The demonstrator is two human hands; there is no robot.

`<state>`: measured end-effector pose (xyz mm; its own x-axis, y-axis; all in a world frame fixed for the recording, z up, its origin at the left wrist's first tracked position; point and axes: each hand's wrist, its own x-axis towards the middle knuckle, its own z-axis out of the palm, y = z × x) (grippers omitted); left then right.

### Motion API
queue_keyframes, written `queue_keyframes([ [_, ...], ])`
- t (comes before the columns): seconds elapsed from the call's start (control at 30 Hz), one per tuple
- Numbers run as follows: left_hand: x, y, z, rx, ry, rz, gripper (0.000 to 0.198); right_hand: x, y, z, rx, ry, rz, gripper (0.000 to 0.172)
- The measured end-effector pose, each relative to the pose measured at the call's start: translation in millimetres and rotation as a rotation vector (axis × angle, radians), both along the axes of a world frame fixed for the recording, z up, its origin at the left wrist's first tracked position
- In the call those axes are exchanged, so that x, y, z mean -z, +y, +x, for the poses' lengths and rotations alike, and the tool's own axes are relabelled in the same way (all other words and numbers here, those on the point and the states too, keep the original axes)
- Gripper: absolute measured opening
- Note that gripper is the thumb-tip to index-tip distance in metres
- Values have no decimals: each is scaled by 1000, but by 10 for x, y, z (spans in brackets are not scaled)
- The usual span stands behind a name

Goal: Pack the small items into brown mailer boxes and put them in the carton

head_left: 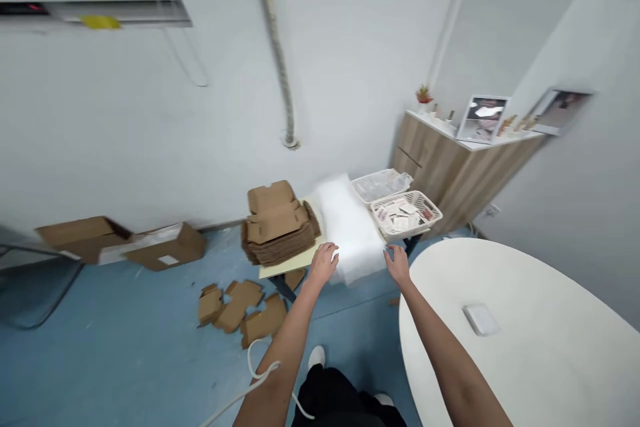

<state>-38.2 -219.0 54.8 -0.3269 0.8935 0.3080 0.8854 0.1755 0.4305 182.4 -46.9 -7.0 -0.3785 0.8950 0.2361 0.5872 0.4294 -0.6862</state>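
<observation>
A thick white foam sheet [350, 230] lies across a small table with a pale yellow top [287, 263], its near end hanging past the table's front edge. My left hand [323, 263] is at the sheet's left side, with the fingers curled against it. My right hand [397, 263] touches the sheet's right side. Whether either hand grips the foam is hidden. Left of the sheet stands a pile of flattened cardboard mailer boxes [277, 233], with a partly folded one on top. Behind the foam sit a clear plastic tray [380, 185] and a white basket of small packets [405, 213].
A white oval table [500, 327] with a small white packet [480, 319] fills the lower right. Loose cardboard blanks [243, 310] lie on the blue floor. Two cardboard boxes [120, 243] rest against the wall. A wooden cabinet [450, 173] stands behind the baskets.
</observation>
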Motion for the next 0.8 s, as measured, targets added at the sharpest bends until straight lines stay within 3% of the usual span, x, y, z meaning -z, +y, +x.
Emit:
queue_keyframes([
  [0.13, -253, -581, -655, -216, 137, -30, 22, -263, -455, -1038, -203, 12, 59, 28],
  [0.23, -348, -864, -1086, -321, 213, -45, 28, -484, -796, -1641, -320, 12, 121, 27],
  [0.37, -364, -1056, -1580, -308, 267, -79, 30, -726, -1115, -2241, -461, 8, 248, 29],
  [0.5, -283, -1135, -1912, -259, 270, -135, 28, -802, -1269, -2676, -551, -73, 411, 32],
  [0.67, -177, -1156, -2160, -249, 293, -167, 31, -713, -1278, -3011, -613, -204, 493, 36],
  [0.8, -240, -1122, -2278, -204, 241, -111, 36, -731, -1181, -3148, -611, -271, 506, 38],
])
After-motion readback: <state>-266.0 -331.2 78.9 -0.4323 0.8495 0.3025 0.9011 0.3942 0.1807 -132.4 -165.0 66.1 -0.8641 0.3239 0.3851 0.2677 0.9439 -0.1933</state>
